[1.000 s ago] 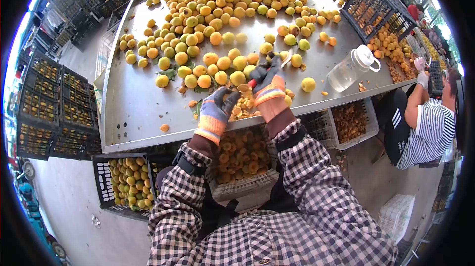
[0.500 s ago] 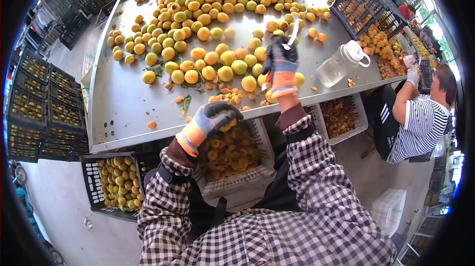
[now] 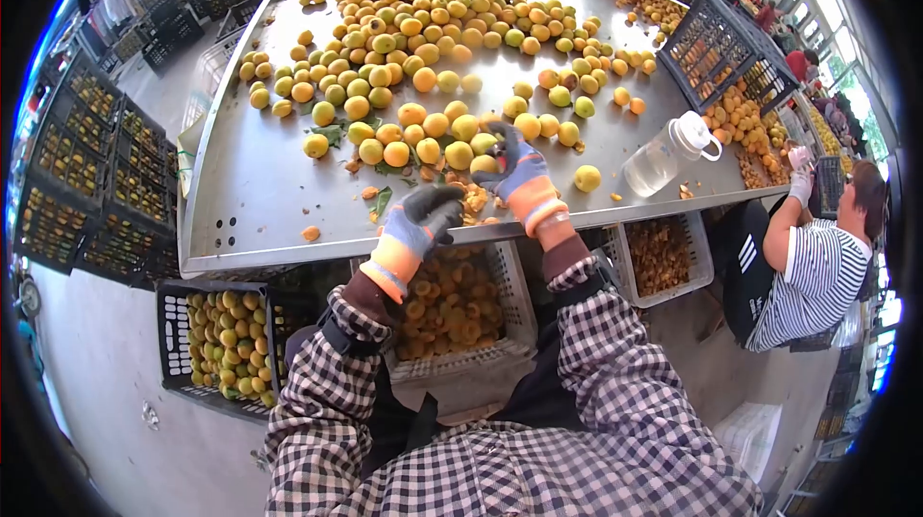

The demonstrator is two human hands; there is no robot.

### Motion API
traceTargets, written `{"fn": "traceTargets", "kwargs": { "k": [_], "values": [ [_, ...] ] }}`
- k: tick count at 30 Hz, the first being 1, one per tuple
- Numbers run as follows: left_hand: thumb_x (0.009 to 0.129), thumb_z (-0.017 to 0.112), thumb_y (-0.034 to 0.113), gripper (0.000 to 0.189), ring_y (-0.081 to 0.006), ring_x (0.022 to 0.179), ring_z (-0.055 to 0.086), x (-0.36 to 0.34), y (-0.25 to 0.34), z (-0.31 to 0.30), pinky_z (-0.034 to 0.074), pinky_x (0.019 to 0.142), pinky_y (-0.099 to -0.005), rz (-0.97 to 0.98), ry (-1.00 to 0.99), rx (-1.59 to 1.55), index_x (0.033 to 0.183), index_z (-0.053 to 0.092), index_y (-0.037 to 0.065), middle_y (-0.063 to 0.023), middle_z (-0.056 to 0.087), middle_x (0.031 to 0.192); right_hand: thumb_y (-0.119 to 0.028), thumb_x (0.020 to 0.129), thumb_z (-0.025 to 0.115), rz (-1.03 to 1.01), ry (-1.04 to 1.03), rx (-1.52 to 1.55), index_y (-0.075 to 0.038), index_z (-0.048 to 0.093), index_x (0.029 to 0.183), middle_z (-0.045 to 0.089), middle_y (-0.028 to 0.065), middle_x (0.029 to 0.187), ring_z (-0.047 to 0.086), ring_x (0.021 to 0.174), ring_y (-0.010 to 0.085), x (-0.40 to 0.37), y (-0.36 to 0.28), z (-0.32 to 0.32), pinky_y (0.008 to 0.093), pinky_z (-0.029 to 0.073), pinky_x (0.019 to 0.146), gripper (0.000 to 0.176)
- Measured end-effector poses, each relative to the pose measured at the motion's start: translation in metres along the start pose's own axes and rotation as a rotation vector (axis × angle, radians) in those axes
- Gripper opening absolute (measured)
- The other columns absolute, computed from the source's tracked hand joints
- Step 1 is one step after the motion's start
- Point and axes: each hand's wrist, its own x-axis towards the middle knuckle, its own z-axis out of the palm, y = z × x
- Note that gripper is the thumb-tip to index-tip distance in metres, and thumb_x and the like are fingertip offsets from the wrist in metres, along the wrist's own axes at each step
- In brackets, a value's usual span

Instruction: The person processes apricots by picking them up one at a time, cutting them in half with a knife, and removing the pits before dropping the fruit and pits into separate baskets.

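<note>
Many yellow-green apricots point(image 3: 423, 76) lie loose on the metal table point(image 3: 255, 219). My left hand point(image 3: 420, 225), in a grey and orange glove, is above the table's front edge with curled fingers; anything inside them is hidden. My right hand point(image 3: 520, 174), gloved alike, is just to its right, closed beside the nearest apricots. What it grips cannot be made out. Torn apricot pieces point(image 3: 474, 198) lie on the table between my hands. Below, a white crate point(image 3: 519, 296) holds apricot halves point(image 3: 450, 310).
A clear water bottle point(image 3: 656, 161) lies tilted on the right. Beside it is a black crate point(image 3: 707, 46). A second white crate point(image 3: 700, 262) holds brown pieces. At lower left stands a black crate of apricots point(image 3: 229, 349). A person in a striped shirt point(image 3: 817, 272) sits at right.
My right hand has come down and left from over the fruit, and the pale curved piece at its fingers no longer shows. My left hand has shifted slightly; the yellow fruit under it is no longer visible.
</note>
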Motion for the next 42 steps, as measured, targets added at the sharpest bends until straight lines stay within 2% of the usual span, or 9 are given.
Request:
{"fn": "traceTargets", "kwargs": {
  "k": [1,6,10,14,16,18,23,25,42],
  "values": [
    [0.092,0.063,0.013,0.027,-0.0113,0.087,0.064,0.004,0.0,-0.003,0.054,0.062,-0.0224,-0.009,0.043,-0.126,0.118,0.062,0.004,-0.0043,0.067,0.101,-0.016,0.07,0.081,-0.054,0.037,0.126,-0.013,0.046,0.133,0.064,0.0117,0.107,0.062,0.101,0.0257,-0.005,-0.015,-0.003,0.0359,0.051,0.085,0.073],
    [0.089,0.067,0.016,0.041,-0.015,0.093,0.064,-0.003,0.018,0.006,0.054,0.08,-0.0276,0.161,-0.044,-0.441,0.124,0.055,-0.001,-0.0071,0.065,0.106,-0.007,0.07,0.08,-0.436,0.22,0.332,-0.005,0.042,0.136,0.06,0.0086,0.114,0.061,0.101,0.0196,-0.035,-0.06,0.013,0.0307,0.051,0.083,0.076],
    [0.083,0.073,0.012,0.05,-0.0116,0.098,0.059,0.008,0.001,-0.005,0.052,0.083,-0.0268,0.357,0.024,-0.239,0.127,0.053,0.0,-0.0066,0.062,0.112,0.001,0.072,0.073,-0.237,-0.055,0.536,-0.005,0.043,0.134,0.059,0.0067,0.115,0.057,0.104,0.014,-0.045,-0.068,0.008,0.0288,0.049,0.083,0.07],
    [0.078,0.076,0.002,0.049,-0.0118,0.103,0.057,0.007,0.013,-0.01,0.05,0.088,-0.0263,0.514,0.036,-0.156,0.123,0.055,0.001,-0.0039,0.058,0.116,-0.006,0.088,0.058,-0.211,-0.014,0.777,-0.004,0.052,0.124,0.065,-0.0003,0.095,0.047,0.066,0.0026,-0.037,-0.058,-0.004,0.0205,0.041,0.061,0.036],
    [0.074,0.08,0.004,0.058,-0.0115,0.101,0.058,0.007,0.015,-0.015,0.05,0.085,-0.0252,0.556,0.059,-0.116,0.126,0.055,0.002,-0.0045,0.06,0.115,-0.014,0.093,0.053,-0.147,-0.072,0.627,-0.002,0.056,0.117,0.065,0.0022,0.085,0.049,0.065,0.0067,-0.045,-0.066,-0.03,0.0256,0.042,0.059,0.027],
    [0.075,0.076,-0.005,0.053,-0.0124,0.103,0.057,0.007,0.017,-0.021,0.05,0.092,-0.0274,0.55,0.027,-0.007,0.123,0.055,0.002,-0.0042,0.058,0.116,-0.004,0.093,0.055,-0.089,-0.203,0.421,0.002,0.056,0.118,0.065,0.0049,0.095,0.06,0.087,0.0111,-0.048,-0.064,-0.035,0.0269,0.05,0.078,0.026],
    [0.073,0.078,-0.003,0.052,-0.0128,0.105,0.057,0.004,0.028,-0.023,0.048,0.095,-0.0278,0.545,-0.032,-0.057,0.12,0.057,0.001,-0.0052,0.061,0.116,-0.009,0.085,0.063,-0.368,-0.056,0.087,-0.003,0.061,0.101,0.064,0.0181,0.09,0.062,0.083,0.0384,-0.057,-0.069,-0.037,0.0401,0.051,0.068,0.017],
    [0.071,0.082,0.005,0.052,-0.0118,0.1,0.059,0.003,0.03,-0.021,0.051,0.084,-0.0259,0.563,0.017,-0.036,0.119,0.06,0.001,-0.005,0.063,0.112,-0.009,0.085,0.062,-0.373,-0.035,0.095,-0.003,0.061,0.1,0.064,0.0179,0.088,0.062,0.082,0.0382,-0.059,-0.069,-0.036,0.0405,0.051,0.067,0.016],
    [0.072,0.08,0.002,0.049,-0.0128,0.103,0.058,-0.007,0.035,-0.021,0.05,0.089,-0.0277,0.534,-0.02,0.032,0.118,0.061,0.001,-0.0044,0.064,0.111,-0.006,0.084,0.061,-0.458,0.049,0.021,-0.005,0.057,0.1,0.062,0.0166,0.084,0.062,0.076,0.0382,-0.065,-0.052,0.001,0.043,0.05,0.063,0.017]
  ]
}}
